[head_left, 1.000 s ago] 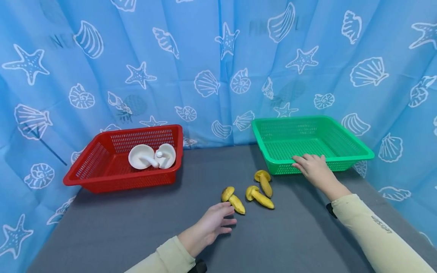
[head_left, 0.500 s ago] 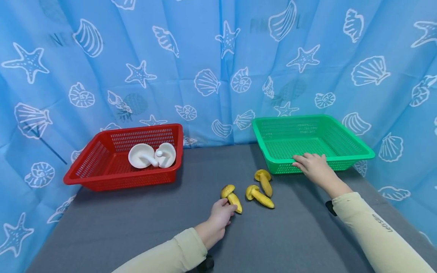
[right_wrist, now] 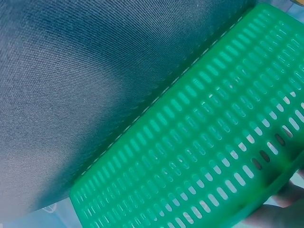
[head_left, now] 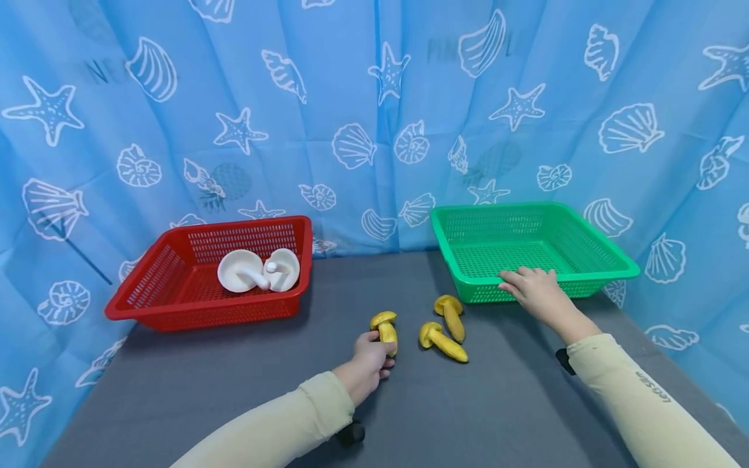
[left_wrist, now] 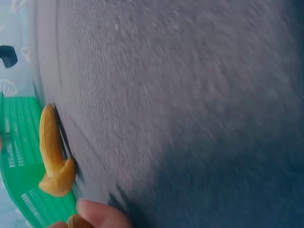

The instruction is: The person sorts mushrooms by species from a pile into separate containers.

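My left hand [head_left: 368, 361] pinches the stem of a yellow toy mushroom [head_left: 383, 318] at the middle of the table. In the left wrist view, fingertips [left_wrist: 102, 214] and a bit of that mushroom show at the bottom edge. Just right of it lie two more yellow mushrooms, a nearer one [head_left: 445, 343] and a farther one [head_left: 452, 316]. My right hand [head_left: 538, 296] grips the front rim of a green slotted basket [head_left: 468, 289]. In the right wrist view, its fingers [right_wrist: 278, 216] curl over the rim of this basket.
A red slotted basket [head_left: 216, 315] stands at the left back with two white mushrooms [head_left: 240, 271] inside. Grey cloth covers the table [head_left: 328, 312]. A blue curtain [head_left: 374, 130] with white shell prints hangs close behind both baskets.
My left hand reached the leftmost yellow mushroom, took hold of its stem and shifted it slightly left, turning it more upright. My right hand stays on the green basket's rim.
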A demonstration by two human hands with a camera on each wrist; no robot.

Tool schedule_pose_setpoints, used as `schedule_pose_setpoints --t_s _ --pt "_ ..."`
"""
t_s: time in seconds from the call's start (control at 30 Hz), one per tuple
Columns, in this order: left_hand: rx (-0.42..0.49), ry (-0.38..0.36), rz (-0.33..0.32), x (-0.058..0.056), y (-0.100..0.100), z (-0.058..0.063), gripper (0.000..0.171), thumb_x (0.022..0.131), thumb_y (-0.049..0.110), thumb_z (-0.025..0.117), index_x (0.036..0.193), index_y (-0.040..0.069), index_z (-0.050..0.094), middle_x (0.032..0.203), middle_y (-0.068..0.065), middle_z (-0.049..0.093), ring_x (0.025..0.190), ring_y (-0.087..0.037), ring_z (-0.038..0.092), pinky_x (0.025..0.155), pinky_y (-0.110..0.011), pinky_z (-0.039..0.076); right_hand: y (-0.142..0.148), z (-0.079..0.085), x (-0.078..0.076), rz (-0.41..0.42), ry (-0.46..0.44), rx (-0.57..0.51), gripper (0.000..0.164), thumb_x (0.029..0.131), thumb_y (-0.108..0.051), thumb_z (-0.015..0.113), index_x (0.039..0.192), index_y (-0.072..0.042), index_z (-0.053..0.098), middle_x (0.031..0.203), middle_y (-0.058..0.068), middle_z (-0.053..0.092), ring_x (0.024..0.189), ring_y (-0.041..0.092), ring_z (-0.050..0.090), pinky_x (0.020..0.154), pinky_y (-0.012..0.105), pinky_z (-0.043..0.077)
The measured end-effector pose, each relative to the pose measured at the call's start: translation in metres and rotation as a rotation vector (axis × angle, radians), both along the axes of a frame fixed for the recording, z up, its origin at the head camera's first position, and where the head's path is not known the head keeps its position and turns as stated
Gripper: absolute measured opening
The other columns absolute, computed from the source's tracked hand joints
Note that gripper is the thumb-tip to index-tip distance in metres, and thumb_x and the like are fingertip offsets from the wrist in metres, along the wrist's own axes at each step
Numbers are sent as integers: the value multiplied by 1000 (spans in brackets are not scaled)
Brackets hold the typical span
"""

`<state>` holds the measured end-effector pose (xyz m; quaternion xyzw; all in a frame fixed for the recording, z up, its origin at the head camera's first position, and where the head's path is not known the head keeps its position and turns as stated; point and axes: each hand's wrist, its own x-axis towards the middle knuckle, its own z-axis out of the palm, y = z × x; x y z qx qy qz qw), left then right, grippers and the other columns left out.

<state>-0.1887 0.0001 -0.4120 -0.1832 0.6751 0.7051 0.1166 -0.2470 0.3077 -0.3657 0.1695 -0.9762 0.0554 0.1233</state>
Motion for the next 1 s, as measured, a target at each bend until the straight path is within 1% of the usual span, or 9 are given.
schedule_pose_setpoints --t_s 0.03,0.17,0.27,0.37,0.5,0.63,0.73,0.9,1.0 --pt "18 -5 -3 -1 -2 1 52 92 -2 58 140 -7 37 96 -19 57 57 -14 50 48 -20 41 0 0 0 -1 3 2 34 96 -18 60 123 3 61 110 30 59 102 56 53 89 80 26" --pt "88 -11 -28 -4 -7 6 49 94 -4 56 139 -9 38 97 -20 57 55 -11 52 48 -17 43 0 1 1 -4 11 2 34 95 -17 61 123 2 62 110 29 60 102 55 53 89 79 27" --pt "138 -20 -55 -7 -10 11 49 96 -2 56 140 -10 38 95 -19 59 59 -11 56 53 -17 48 0 1 1 -7 12 -3 34 95 -17 61 123 2 62 110 29 60 102 55 53 89 79 27" --pt "184 -33 -73 -8 -11 17 49 97 0 55 142 -10 37 99 -21 61 65 -12 59 60 -19 51 1 0 1 -11 3 -3 34 96 -18 61 123 1 62 110 28 60 103 54 53 89 79 26" --pt "235 -44 -62 -11 -6 27 46 98 2 55 141 -8 40 111 -25 60 69 -13 62 64 -21 53 1 0 1 -13 -14 -4 34 96 -20 60 123 1 62 110 27 60 103 54 52 89 79 26" --pt "271 -54 -60 -17 0 36 46 98 2 55 141 -5 42 117 -26 58 73 -14 63 66 -21 53 0 1 1 -15 -17 -13 34 96 -19 60 124 1 62 111 28 60 104 54 52 90 79 25" --pt "287 -57 -69 -21 6 41 47 98 3 56 142 -4 41 113 -22 60 75 -14 63 68 -22 53 -1 1 1 -17 -16 -13 34 97 -19 60 124 1 62 112 28 60 105 54 52 90 79 24" --pt "307 -41 -91 -25 18 47 48 97 3 58 142 -4 41 98 -15 63 76 -14 63 71 -22 54 -2 2 1 -22 -24 -10 34 97 -19 60 124 0 62 113 29 59 105 54 51 90 79 25" --pt "315 -26 -104 -27 25 52 49 97 3 58 142 -4 41 99 -15 63 77 -15 63 74 -24 54 -1 2 2 -23 -30 -3 33 96 -19 60 123 0 62 113 28 59 104 54 51 89 79 25"
